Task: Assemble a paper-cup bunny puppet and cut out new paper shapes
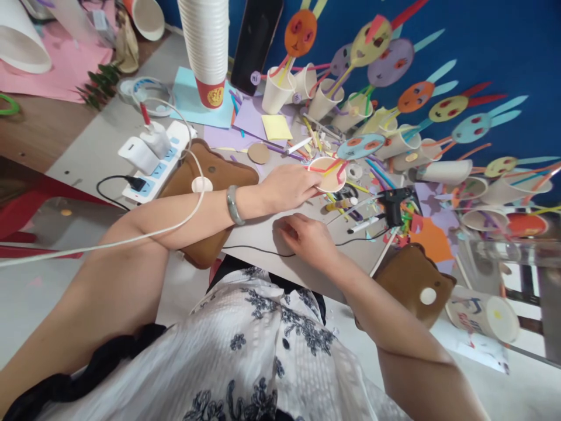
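Note:
My left hand (290, 188) is closed on the near side of a paper cup (328, 177). Pink and yellow pipe cleaners run inside this cup, and a light blue rabbit face (360, 147) with orange eyes leans out over its far rim. Closer to my body, my right hand (309, 238) rests at the table edge with its fingers loosely curled. Nothing shows in it, though its palm side is hidden. Just beyond the right hand lie a glue stick (340, 204) and a white marker (366, 224). A black glue gun (391, 207) is farther right.
Several cups with rabbit faces (415, 96) line the blue wall. A tall cup stack (205, 47) stands at the back, beside a dark phone (256, 44). A power strip (160, 161) sits at left, its white cable crossing my left arm. Brown cushions (412, 275) overhang the edge.

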Available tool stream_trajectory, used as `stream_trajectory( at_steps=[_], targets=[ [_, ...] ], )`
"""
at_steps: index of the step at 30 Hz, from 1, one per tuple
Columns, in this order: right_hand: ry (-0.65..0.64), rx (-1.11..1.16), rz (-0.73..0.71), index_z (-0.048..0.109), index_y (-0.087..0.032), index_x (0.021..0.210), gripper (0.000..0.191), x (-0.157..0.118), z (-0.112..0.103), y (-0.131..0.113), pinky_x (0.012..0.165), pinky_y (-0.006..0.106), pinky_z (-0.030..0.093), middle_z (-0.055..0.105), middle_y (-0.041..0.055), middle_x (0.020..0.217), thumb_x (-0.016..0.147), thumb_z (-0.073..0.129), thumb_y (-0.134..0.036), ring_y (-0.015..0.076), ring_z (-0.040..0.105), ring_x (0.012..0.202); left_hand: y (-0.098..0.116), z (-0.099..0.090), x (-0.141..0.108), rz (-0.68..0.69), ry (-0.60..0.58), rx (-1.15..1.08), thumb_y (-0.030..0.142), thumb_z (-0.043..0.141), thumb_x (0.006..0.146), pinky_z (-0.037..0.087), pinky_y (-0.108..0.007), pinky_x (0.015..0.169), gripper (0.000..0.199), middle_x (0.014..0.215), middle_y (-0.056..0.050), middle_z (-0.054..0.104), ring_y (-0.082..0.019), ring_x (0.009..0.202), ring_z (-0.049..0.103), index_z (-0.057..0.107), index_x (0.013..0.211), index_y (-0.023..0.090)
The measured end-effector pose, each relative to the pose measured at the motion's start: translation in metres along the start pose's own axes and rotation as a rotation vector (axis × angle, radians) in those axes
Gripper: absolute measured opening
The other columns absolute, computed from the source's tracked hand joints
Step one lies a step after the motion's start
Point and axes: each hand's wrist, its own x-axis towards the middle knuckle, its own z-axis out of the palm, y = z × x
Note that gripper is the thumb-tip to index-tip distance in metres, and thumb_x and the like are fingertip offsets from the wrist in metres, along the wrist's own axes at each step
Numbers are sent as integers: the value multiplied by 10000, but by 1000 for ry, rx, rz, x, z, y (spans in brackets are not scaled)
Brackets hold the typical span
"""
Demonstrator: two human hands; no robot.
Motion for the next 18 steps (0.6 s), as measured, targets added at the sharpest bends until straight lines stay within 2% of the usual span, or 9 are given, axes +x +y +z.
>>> stream_trajectory(
  at_steps=[8, 12, 14, 16, 18],
  targets=[
    [102, -33, 3, 746, -152, 1190, 310, 21, 8, 6, 685, 338, 412, 800, 157, 1067, 980, 532, -228, 271, 714, 858, -16, -1, 9, 15, 22, -99, 269, 572, 959, 473, -348, 773, 253, 941, -98, 799, -237, 870, 701, 808, 964, 177],
    [153, -10, 13, 756, -149, 1155, 301, 34, 13, 8, 677, 348, 420, 801, 171, 1033, 962, 547, -246, 293, 713, 855, -19, -1, 9, 70, 67, -260, 391, 661, 929, 492, -337, 762, 302, 816, -50, 761, -218, 821, 699, 815, 1075, 176],
    [166, 17, 0, 766, -150, 1102, 279, 40, 14, 7, 700, 349, 438, 802, 171, 1024, 972, 543, -254, 297, 720, 885, -17, -4, 7, 73, 143, -373, 511, 617, 985, 486, -338, 735, 384, 728, -32, 709, -199, 774, 682, 809, 998, 179],
    [181, 52, -22, 768, -151, 1110, 288, 45, 14, 3, 726, 344, 452, 805, 166, 1036, 989, 528, -253, 294, 727, 920, -16, -6, 7, 42, 272, -497, 654, 475, 1048, 473, -350, 696, 584, 661, -29, 649, -181, 729, 648, 757, 837, 188],
    [197, 72, -40, 768, -152, 1157, 311, 49, 12, -3, 733, 337, 452, 809, 158, 1044, 1008, 517, -257, 283, 729, 922, -17, -6, 9, -6, 402, -607, 777, 338, 1048, 472, -360, 670, 722, 611, -23, 603, -170, 715, 618, 680, 749, 216]
  ],
)
